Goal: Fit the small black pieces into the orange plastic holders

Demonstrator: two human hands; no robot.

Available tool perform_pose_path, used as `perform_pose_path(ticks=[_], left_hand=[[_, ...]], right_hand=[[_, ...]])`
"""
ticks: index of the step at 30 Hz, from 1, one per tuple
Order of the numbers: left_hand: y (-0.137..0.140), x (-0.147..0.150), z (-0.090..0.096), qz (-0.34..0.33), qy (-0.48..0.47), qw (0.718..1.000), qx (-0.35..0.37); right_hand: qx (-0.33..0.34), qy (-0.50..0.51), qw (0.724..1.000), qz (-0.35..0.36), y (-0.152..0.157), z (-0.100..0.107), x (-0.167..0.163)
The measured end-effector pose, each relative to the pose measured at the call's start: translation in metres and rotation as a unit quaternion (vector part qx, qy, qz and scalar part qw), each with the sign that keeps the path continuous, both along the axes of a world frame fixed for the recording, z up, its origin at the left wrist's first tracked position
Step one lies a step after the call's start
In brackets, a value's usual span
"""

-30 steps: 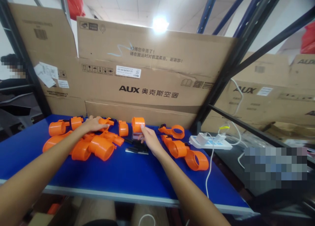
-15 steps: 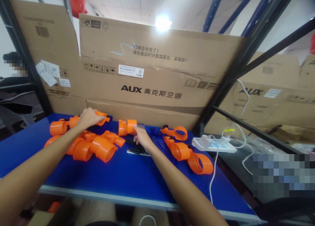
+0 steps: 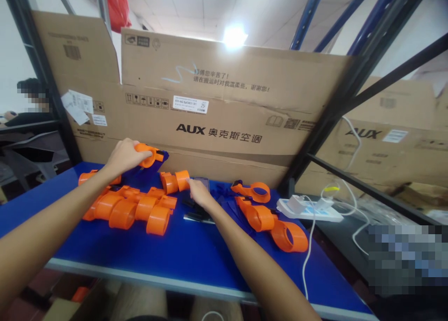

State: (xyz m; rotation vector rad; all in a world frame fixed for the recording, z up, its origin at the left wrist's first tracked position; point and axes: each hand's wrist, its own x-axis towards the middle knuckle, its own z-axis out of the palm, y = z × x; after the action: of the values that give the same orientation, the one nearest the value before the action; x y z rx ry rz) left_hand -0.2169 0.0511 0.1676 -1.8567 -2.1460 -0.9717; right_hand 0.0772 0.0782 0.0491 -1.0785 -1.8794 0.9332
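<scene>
An orange ring piece [image 3: 144, 149] is pinched between the thumb and fingers of the left hand [image 3: 125, 156], held up over the back of the blue table [image 3: 210, 260]. A second orange ring [image 3: 182, 180] is touched by the right hand [image 3: 200, 192]; whether it is gripped cannot be told. Just beside it, another orange ring [image 3: 170, 183] is seen. More orange pieces [image 3: 122, 212] are clustered nearer the left forearm. Behind the table, a cardboard panel [image 3: 147, 125] is printed in bold with "AUX 奥克斯空调"; higher up, "请在搬运时对我温柔些,谢谢您!" can be read. On its white label [image 3: 191, 104], "25" is made out, the rest being too small. "AUX" is repeated on the cardboard at right [image 3: 371, 148], beyond a white power strip [image 3: 331, 213].
</scene>
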Motion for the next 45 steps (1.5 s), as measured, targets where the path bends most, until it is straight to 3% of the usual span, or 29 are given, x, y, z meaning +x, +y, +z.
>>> perform_pose_path(ticks=[10,13,15,17,19,21,23,29,34,45], left_hand=[[-0.049,0.063,0.031,-0.089,0.008,0.994,0.061],[-0.069,0.086,0.034,-0.116,-0.009,0.99,0.083],[-0.083,0.102,0.031,-0.146,-0.033,0.984,0.097],[-0.097,0.116,0.024,-0.178,-0.055,0.976,0.11],[-0.11,0.129,0.015,-0.206,-0.073,0.969,0.113],[-0.122,0.14,0.007,-0.229,-0.086,0.964,0.108],[-0.132,0.149,-0.002,-0.242,-0.09,0.96,0.105],[-0.16,0.172,-0.033,-0.243,-0.084,0.963,0.082],[-0.186,0.177,-0.059,-0.3,-0.115,0.946,0.036],[-0.212,0.132,-0.137,-0.283,-0.081,0.955,0.018]], right_hand=[[-0.005,-0.097,0.993,-0.064,-0.003,0.005,0.007],[-0.001,-0.084,0.994,-0.066,-0.009,0.011,0.015],[-0.006,-0.013,0.998,-0.068,-0.016,0.018,0.023],[-0.025,0.137,0.989,-0.058,-0.027,0.027,0.032],[-0.046,0.28,0.959,-0.016,-0.043,0.038,0.042],[-0.061,0.349,0.935,0.033,-0.062,0.048,0.052],[-0.07,0.382,0.921,0.033,-0.084,0.054,0.061],[-0.121,0.367,0.921,-0.053,-0.131,0.04,0.07],[-0.067,0.352,0.922,-0.146,-0.138,0.019,0.075],[-0.107,0.334,0.929,-0.116,-0.129,-0.001,0.114]])
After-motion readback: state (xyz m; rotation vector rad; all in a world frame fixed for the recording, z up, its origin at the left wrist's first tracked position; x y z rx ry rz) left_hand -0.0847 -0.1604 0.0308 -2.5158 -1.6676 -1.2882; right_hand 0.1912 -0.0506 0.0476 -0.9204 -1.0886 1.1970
